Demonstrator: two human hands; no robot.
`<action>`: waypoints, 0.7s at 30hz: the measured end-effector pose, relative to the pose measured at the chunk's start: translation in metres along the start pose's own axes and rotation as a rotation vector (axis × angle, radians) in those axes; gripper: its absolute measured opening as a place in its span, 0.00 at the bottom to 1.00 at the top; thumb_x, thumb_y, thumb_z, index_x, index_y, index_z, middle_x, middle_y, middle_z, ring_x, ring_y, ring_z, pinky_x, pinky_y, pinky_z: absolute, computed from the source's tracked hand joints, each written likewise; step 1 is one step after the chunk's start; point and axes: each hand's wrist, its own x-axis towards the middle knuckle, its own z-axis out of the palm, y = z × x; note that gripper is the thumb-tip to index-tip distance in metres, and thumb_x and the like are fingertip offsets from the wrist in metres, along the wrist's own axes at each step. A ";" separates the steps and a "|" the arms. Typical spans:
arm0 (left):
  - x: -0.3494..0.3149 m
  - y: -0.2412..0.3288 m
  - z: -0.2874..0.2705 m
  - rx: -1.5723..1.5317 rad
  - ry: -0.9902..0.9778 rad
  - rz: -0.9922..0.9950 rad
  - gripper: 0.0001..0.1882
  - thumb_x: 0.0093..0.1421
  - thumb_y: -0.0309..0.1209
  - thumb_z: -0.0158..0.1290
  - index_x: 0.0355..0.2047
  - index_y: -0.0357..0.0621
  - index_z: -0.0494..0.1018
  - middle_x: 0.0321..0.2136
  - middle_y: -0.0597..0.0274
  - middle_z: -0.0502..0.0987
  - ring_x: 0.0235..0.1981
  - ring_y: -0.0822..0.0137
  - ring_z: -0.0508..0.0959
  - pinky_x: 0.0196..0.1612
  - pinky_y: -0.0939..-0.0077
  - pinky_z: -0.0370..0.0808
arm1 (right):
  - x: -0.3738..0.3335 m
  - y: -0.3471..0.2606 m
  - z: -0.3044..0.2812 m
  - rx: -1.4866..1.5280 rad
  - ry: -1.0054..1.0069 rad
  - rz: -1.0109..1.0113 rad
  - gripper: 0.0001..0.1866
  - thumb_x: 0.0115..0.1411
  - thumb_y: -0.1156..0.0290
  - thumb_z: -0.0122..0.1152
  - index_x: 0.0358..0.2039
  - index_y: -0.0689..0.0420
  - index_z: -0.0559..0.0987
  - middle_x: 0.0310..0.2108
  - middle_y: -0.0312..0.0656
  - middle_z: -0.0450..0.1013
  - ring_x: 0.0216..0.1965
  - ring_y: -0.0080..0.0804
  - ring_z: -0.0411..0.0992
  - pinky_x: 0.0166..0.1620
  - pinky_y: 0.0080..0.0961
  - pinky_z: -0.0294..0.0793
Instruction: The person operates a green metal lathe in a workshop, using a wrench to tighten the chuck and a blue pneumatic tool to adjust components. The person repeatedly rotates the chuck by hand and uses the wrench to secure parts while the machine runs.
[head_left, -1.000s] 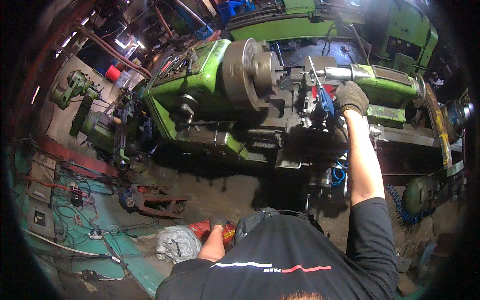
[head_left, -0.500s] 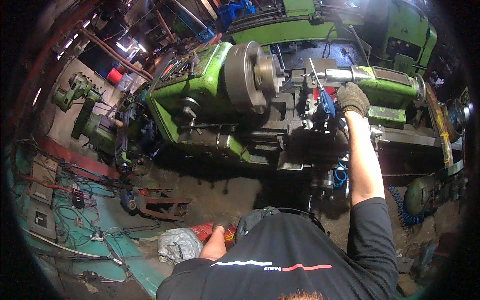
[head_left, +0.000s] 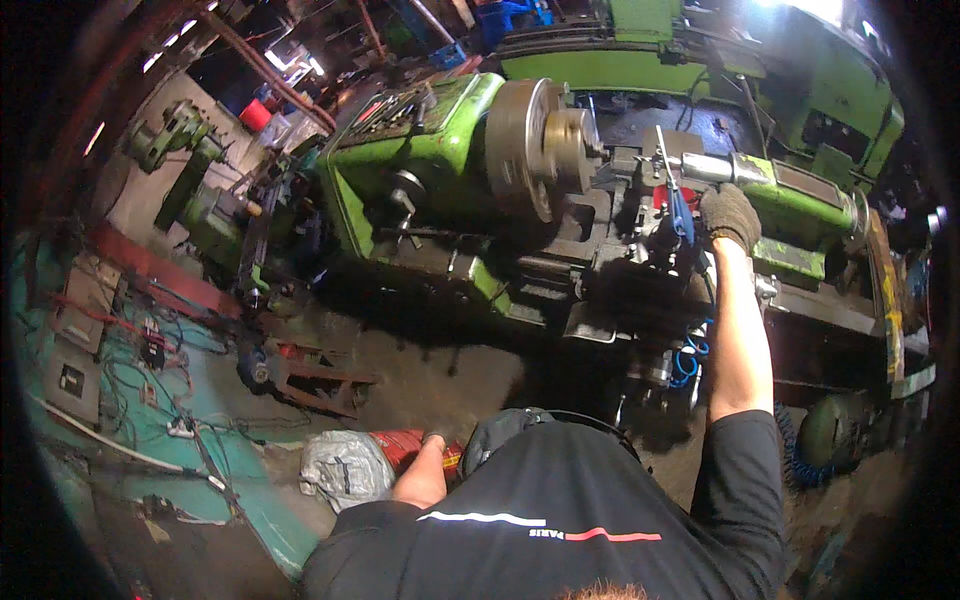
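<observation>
Green paint coats the lathe [head_left: 440, 150]; its tailstock [head_left: 805, 190] sits right of the chuck [head_left: 515, 150]. Well nearer me than the chuck, a red sack [head_left: 402, 446] is beside my left hand [head_left: 433, 438], grip unclear. Right of the chuck, my gloved right hand [head_left: 731, 215] is curled, around what I cannot tell; between them, the blue tool [head_left: 682, 216].

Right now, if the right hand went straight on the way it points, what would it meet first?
The right hand would probably meet the green tailstock first, near where the bright metal cylinder joins it; depth is unclear, so they may already touch.
</observation>
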 end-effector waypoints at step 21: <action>-0.080 0.008 -0.006 0.100 -0.291 -0.193 0.32 0.66 0.52 0.51 0.63 0.46 0.78 0.65 0.42 0.76 0.64 0.46 0.78 0.64 0.55 0.73 | 0.011 0.006 0.018 -0.074 -0.016 -0.122 0.31 0.67 0.44 0.51 0.61 0.50 0.81 0.65 0.52 0.75 0.65 0.58 0.73 0.64 0.51 0.73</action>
